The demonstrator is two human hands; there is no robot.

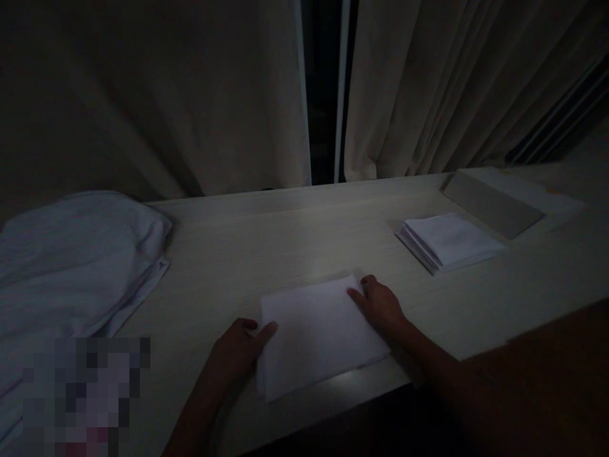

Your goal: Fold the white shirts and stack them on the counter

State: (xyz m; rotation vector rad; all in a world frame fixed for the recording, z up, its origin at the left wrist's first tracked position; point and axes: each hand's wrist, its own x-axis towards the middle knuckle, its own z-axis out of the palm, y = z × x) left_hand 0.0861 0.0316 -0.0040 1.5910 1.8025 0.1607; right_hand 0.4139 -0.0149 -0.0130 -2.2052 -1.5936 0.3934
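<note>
Both hands [309,330] on folded cloth [316,333]

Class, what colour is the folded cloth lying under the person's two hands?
White, plain with no pattern: the folded cloth shows best in the head view.

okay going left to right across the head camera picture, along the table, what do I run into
Heap of white cloth → left hand → folded white cloth under both hands → right hand → stack of folded white cloths → raised step of the table at the far right.
</note>
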